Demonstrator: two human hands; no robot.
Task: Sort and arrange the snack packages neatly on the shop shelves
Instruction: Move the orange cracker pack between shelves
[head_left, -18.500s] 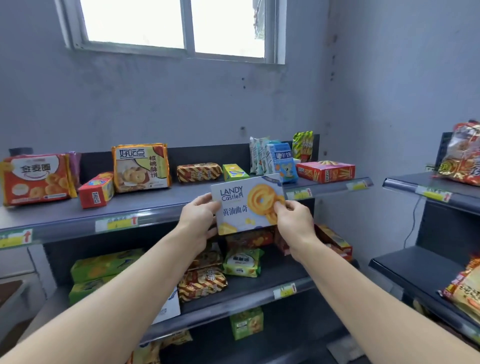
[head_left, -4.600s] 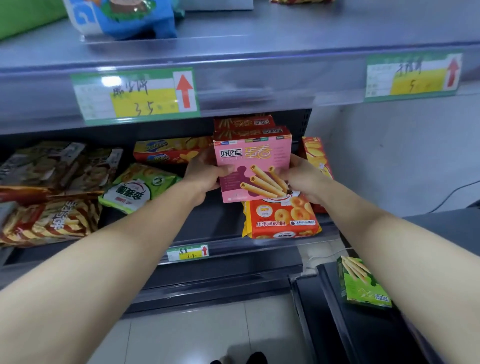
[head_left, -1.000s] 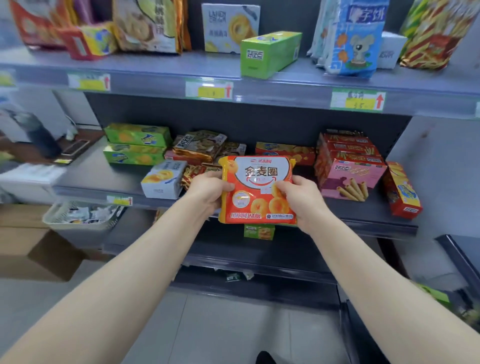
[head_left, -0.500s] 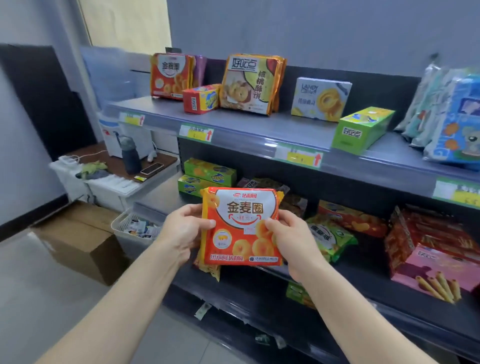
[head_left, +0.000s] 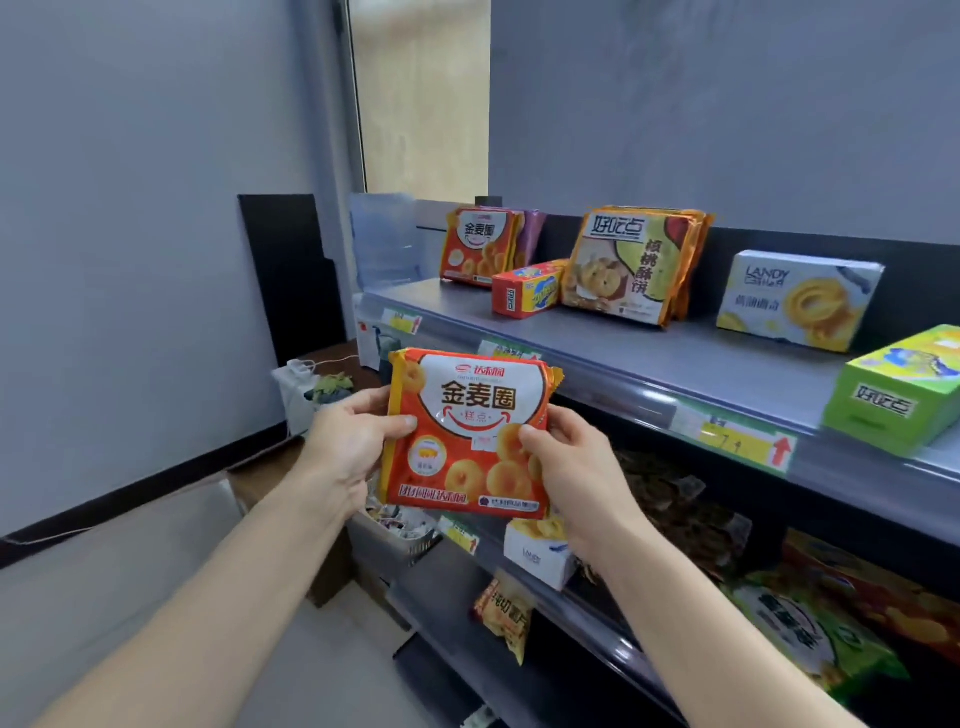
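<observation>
**Ring-biscuit packet in hand, its twin up on the top shelf**

Orange ring-biscuit packet (head_left: 467, 436) is held upright in the air with its face to the camera. It sits below and nearer than the twin packet (head_left: 480, 247), which stands at the far end of the top shelf (head_left: 623, 374).

Left hand (head_left: 348, 447): grip clamped on the packet's left edge, thumb across the front. Right hand (head_left: 576, 467): grip clamped the same way on the right edge.

The likely step is to carry the packet up to join the twin. To do that well:
- Lift it clear of the shelf's front rail before moving inward.
- Set it on its bottom seam directly in front of the twin, face out and leaning back against it, edges lined up.
- Keep the pinch on the side edges, since the contents probably crush easily.

Small red box (head_left: 527, 288) lies skewed just right of the twin (near enough to snag a corner), so approach from the open side, left of it. The walnut-biscuit packet (head_left: 636, 265), further right of the twin, needs no disturbing.

Something purple stands behind the twin; I cannot tell what.
</observation>
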